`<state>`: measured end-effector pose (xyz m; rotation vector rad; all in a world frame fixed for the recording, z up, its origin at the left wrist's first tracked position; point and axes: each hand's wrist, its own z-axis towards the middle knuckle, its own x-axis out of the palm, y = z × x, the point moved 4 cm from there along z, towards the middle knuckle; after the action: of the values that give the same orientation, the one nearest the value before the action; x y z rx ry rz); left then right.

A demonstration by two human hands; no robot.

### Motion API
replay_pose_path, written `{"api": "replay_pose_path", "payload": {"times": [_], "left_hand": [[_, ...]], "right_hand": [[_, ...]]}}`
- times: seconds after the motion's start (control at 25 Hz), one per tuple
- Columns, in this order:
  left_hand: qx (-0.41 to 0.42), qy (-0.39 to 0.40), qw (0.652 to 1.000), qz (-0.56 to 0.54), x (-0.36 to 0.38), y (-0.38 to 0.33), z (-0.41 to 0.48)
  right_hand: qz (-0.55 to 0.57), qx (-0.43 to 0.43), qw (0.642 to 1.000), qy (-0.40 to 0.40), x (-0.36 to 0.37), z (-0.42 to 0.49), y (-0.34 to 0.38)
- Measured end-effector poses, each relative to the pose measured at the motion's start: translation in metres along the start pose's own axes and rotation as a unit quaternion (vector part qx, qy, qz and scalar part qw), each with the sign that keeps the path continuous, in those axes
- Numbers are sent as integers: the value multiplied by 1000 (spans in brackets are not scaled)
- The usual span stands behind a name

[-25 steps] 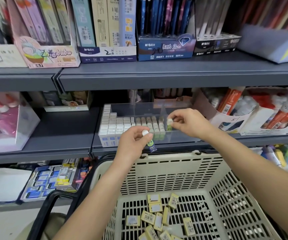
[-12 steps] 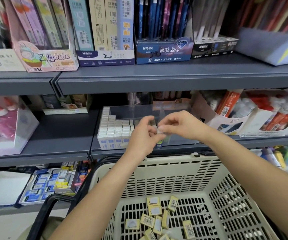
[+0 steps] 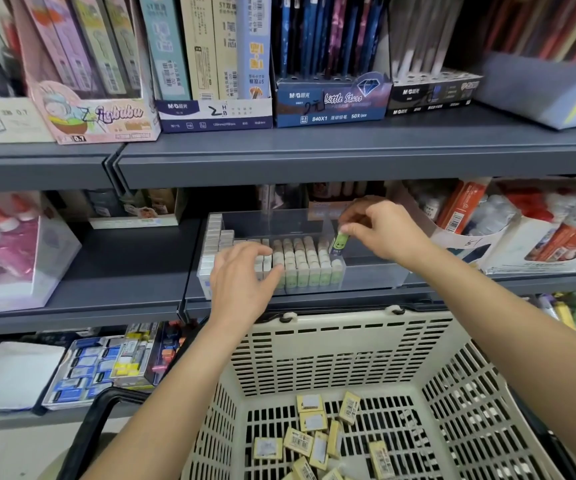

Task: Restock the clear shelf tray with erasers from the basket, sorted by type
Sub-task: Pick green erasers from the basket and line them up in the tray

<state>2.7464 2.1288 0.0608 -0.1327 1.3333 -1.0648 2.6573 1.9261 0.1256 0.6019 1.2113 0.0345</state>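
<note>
Green-sleeved eraser (image 3: 340, 241), pinched by the right hand (image 3: 383, 233), sits at the right end of the clear tray's (image 3: 376, 271) rows (image 3: 302, 268). The left hand (image 3: 241, 282), fingers loose, seemingly rests on them. Below the wrists, the basket (image 3: 348, 344) holds yellow barcoded erasers (image 3: 314, 441). Above, a box (image 3: 331, 102) reads "Little Stars 840X1".

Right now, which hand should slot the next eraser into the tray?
Right. The right hand pinches a green eraser over the clear tray, beside the stocked rows; the left hand rests empty on those rows.
</note>
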Motion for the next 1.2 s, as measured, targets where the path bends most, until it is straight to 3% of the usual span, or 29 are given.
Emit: {"api": "replay_pose_path", "payload": {"times": [0.68, 0.92, 1.2], "left_hand": [[46, -32, 998, 22, 13, 14, -17], [40, -19, 999, 13, 12, 13, -17], [42, -21, 999, 6, 12, 13, -18]], "right_hand": [[-109, -61, 989, 77, 12, 13, 10], [-81, -47, 995, 45, 17, 14, 6], [-70, 5, 989, 130, 46, -4, -8]]}}
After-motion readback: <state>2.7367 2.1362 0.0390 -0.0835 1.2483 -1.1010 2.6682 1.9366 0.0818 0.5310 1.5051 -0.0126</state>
